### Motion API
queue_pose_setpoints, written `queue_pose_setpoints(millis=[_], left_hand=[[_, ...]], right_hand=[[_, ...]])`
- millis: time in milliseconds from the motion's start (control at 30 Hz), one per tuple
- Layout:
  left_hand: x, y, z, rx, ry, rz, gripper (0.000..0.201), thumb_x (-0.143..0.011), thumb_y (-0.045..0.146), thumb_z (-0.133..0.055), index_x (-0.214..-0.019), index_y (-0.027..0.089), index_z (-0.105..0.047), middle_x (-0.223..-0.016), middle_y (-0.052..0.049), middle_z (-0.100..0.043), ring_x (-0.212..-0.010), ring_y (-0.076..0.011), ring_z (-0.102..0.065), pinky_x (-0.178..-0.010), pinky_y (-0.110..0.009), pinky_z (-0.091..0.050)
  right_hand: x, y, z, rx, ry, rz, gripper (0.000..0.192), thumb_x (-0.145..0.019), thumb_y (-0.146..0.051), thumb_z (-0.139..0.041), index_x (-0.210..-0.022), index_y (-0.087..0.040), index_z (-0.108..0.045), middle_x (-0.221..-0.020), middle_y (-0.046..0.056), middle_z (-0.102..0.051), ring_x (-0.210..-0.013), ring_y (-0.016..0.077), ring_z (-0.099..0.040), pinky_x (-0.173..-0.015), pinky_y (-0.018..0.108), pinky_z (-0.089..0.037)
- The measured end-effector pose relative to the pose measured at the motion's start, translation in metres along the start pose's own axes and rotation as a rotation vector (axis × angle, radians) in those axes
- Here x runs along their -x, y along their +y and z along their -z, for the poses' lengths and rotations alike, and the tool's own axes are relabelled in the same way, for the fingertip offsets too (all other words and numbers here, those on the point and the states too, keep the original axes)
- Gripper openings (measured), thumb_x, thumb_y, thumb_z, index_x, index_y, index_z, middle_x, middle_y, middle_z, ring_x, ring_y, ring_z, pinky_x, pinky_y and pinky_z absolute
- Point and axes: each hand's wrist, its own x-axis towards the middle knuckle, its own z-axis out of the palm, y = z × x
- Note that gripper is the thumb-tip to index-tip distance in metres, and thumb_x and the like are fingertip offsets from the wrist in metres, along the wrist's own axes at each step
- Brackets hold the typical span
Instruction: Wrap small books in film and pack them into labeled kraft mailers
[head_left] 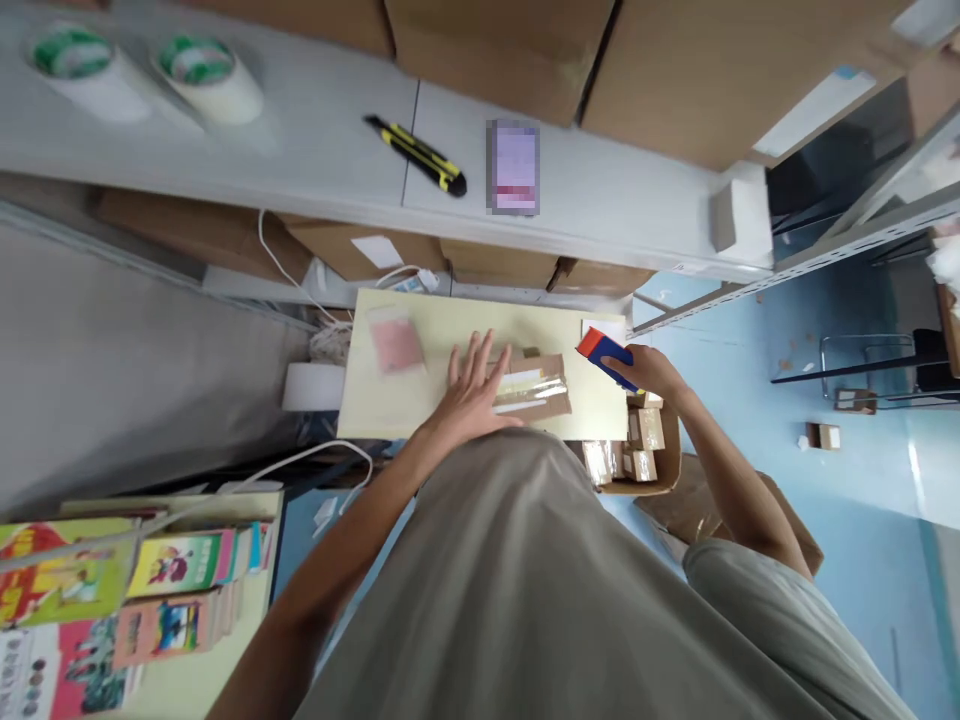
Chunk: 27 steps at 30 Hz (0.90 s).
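Note:
My left hand (pixel 476 395) lies with fingers spread at the left end of a small cardboard package (pixel 551 385). Clear tape covers the package, and pale strips show on its top. My right hand (pixel 654 372) is closed around a blue object with an orange-red end (pixel 609 355), like a slim box; its exact kind is unclear. That hand is raised at the right edge of the pale yellow table (pixel 442 400), apart from the package. A pink packet in clear wrapping (pixel 396 343) rests on the table, left of my left hand.
On the grey shelf (pixel 315 150) above lie a yellow-black utility knife (pixel 417 155), tape rolls (pixel 210 80) and a blurred-out purple rectangle (pixel 514 167). Below the table's right end is an open carton (pixel 667 465) of small boxes. Books (pixel 176 565) are stacked at lower left, near a white cable (pixel 300 452).

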Motion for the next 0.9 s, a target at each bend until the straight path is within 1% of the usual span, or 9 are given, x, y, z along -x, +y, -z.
queue_pose_setpoints(millis=[100,233,367,467,600,700,800,867,900], left_hand=[[-0.052,0.037,0.029,-0.006,0.142,-0.182,0.145,-0.088,0.062,-0.097,-0.192,0.026,-0.003,-0.197,-0.027,-0.009,-0.183,-0.0536,-0.007,-0.144,-0.079,-0.004],[-0.133,0.078,0.062,-0.033,0.255,-0.36,0.138,-0.094,0.05,-0.093,-0.192,0.028,0.001,-0.198,-0.024,-0.01,-0.184,-0.0498,-0.009,-0.146,-0.077,-0.005],[-0.199,0.086,0.077,-0.028,0.264,-0.332,0.13,-0.097,0.042,-0.089,-0.191,0.021,-0.001,-0.197,-0.028,-0.001,-0.184,-0.0518,-0.004,-0.145,-0.079,-0.002],[-0.221,0.079,0.081,-0.003,0.254,-0.285,0.126,-0.097,0.041,-0.087,-0.19,0.016,-0.006,-0.196,-0.031,-0.003,-0.184,-0.0527,-0.004,-0.145,-0.079,-0.002],[-0.212,0.075,0.078,0.044,0.236,-0.253,0.121,-0.099,0.045,-0.085,-0.19,0.017,-0.011,-0.197,-0.029,-0.006,-0.184,-0.05,-0.005,-0.146,-0.076,-0.007],[-0.186,0.07,0.069,0.098,0.21,-0.179,0.108,-0.104,0.047,-0.079,-0.189,0.02,-0.018,-0.197,-0.027,-0.012,-0.184,-0.0485,-0.01,-0.145,-0.075,-0.015],[-0.141,0.047,0.053,0.148,0.244,-0.081,0.09,-0.109,0.048,-0.071,-0.185,0.022,-0.031,-0.194,-0.024,-0.024,-0.182,-0.0449,-0.022,-0.144,-0.071,-0.026],[-0.097,0.019,0.036,0.18,0.289,0.04,0.081,-0.11,0.048,-0.069,-0.18,0.019,-0.041,-0.19,-0.025,-0.035,-0.179,-0.0424,-0.034,-0.143,-0.067,-0.034],[-0.071,0.003,0.026,0.206,0.315,0.13,0.078,-0.109,0.048,-0.069,-0.177,0.017,-0.045,-0.187,-0.025,-0.042,-0.176,-0.0412,-0.04,-0.142,-0.064,-0.038]], right_hand=[[0.02,-0.013,0.049,-0.131,0.253,0.103,0.057,-0.114,-0.07,-0.058,-0.117,-0.017,-0.078,-0.101,0.016,-0.087,-0.087,0.0304,-0.082,-0.071,0.032,-0.048],[0.019,-0.048,0.109,-0.085,0.556,0.199,0.055,-0.113,-0.068,-0.06,-0.128,-0.018,-0.076,-0.11,0.017,-0.088,-0.099,0.0356,-0.083,-0.082,0.035,-0.05],[-0.014,-0.08,0.153,0.057,0.669,0.185,0.049,-0.117,-0.047,-0.051,-0.138,-0.008,-0.071,-0.124,0.027,-0.085,-0.115,0.0393,-0.08,-0.108,0.041,-0.048],[-0.046,-0.093,0.168,0.112,0.655,0.169,0.05,-0.115,-0.036,-0.047,-0.146,-0.001,-0.066,-0.126,0.03,-0.084,-0.119,0.0391,-0.079,-0.125,0.047,-0.037],[-0.085,-0.102,0.168,0.155,0.621,0.21,0.057,-0.112,-0.033,-0.051,-0.157,0.002,-0.061,-0.137,0.03,-0.081,-0.137,0.0398,-0.072,-0.141,0.056,-0.016],[-0.103,-0.104,0.162,0.127,0.636,0.251,0.065,-0.113,-0.037,-0.052,-0.165,0.002,-0.056,-0.154,0.033,-0.071,-0.152,0.0418,-0.059,-0.144,0.064,-0.011],[-0.101,-0.1,0.145,0.022,0.775,0.267,0.067,-0.115,-0.038,-0.047,-0.171,-0.003,-0.051,-0.166,0.031,-0.061,-0.159,0.0439,-0.05,-0.142,0.071,-0.019],[-0.087,-0.092,0.116,-0.083,0.884,0.259,0.065,-0.118,-0.04,-0.039,-0.173,-0.007,-0.05,-0.172,0.03,-0.055,-0.162,0.0433,-0.047,-0.14,0.069,-0.03],[-0.077,-0.087,0.095,-0.139,0.914,0.257,0.065,-0.119,-0.041,-0.034,-0.174,-0.009,-0.049,-0.173,0.029,-0.054,-0.163,0.0423,-0.047,-0.138,0.067,-0.035]])
